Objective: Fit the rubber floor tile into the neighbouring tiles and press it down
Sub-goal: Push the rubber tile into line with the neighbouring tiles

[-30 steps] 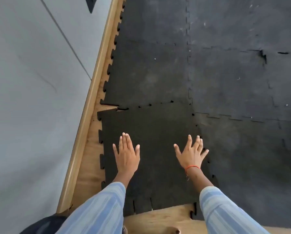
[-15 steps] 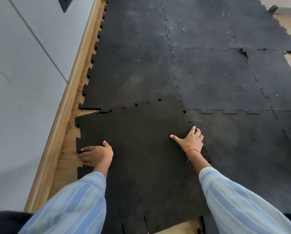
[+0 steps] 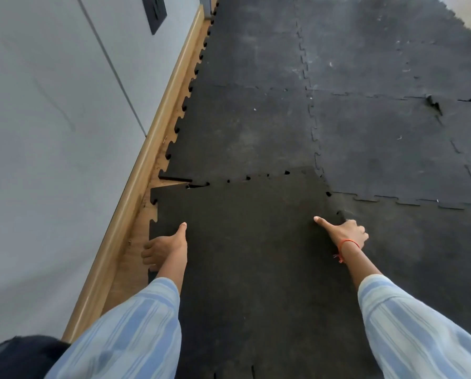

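Observation:
A black rubber floor tile (image 3: 250, 242) with jigsaw edges lies in front of me, its far edge overlapping the neighbouring tile (image 3: 245, 132) with gaps showing along the seam. My left hand (image 3: 164, 248) grips the tile's left edge, thumb on top and fingers curled under it. My right hand (image 3: 344, 232) grips the right edge where it meets the right-hand neighbouring tile (image 3: 420, 255), thumb lying on top, fingers tucked at the seam. The far left corner of the tile sits out of line with the tile beyond it.
A grey wall (image 3: 51, 132) with a wooden skirting board (image 3: 136, 192) runs along the left. A strip of bare wooden floor (image 3: 131, 258) shows between skirting and tiles. More laid black tiles (image 3: 379, 64) stretch ahead; one seam has a lifted tab (image 3: 432, 103).
Both hands went from lying flat on the tile to gripping its left and right edges. The left hand moved to the left edge; the view tilted further forward.

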`<control>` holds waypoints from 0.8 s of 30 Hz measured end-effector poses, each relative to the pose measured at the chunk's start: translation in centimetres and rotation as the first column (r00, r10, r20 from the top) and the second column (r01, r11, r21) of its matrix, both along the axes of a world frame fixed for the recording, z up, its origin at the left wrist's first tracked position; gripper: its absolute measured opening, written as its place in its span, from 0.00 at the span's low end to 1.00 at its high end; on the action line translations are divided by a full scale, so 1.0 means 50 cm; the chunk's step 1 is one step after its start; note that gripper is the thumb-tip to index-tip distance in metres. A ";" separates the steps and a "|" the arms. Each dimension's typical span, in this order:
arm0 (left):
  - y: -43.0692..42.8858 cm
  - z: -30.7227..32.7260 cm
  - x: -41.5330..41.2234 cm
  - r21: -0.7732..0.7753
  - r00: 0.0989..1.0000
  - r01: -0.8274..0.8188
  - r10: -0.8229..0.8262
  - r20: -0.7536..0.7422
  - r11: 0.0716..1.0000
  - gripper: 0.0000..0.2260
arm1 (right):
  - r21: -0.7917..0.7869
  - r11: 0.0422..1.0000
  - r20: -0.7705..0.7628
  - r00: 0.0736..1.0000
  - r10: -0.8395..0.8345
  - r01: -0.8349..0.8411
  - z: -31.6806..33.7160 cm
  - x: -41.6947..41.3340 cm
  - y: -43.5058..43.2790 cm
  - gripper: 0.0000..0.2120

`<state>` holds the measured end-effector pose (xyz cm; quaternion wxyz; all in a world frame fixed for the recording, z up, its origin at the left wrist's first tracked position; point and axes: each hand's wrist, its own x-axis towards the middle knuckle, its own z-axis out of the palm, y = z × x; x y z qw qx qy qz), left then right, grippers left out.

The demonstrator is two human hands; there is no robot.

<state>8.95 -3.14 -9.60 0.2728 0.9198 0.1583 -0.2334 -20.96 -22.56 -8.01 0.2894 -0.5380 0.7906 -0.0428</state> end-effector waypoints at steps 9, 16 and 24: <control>-0.021 0.040 0.048 -0.050 0.999 0.048 -0.047 0.018 0.998 0.45 | -0.046 0.987 0.055 0.987 -0.153 0.156 0.013 -0.003 0.034 0.36; -0.015 0.039 0.087 0.092 0.983 0.184 -0.184 0.001 0.979 0.46 | -0.044 0.981 0.134 0.974 -0.181 0.188 0.001 -0.006 0.113 0.32; -0.014 0.020 0.081 0.034 0.977 0.206 -0.204 -0.057 0.978 0.50 | -0.024 0.975 0.185 0.960 -0.212 0.220 -0.002 -0.008 0.116 0.31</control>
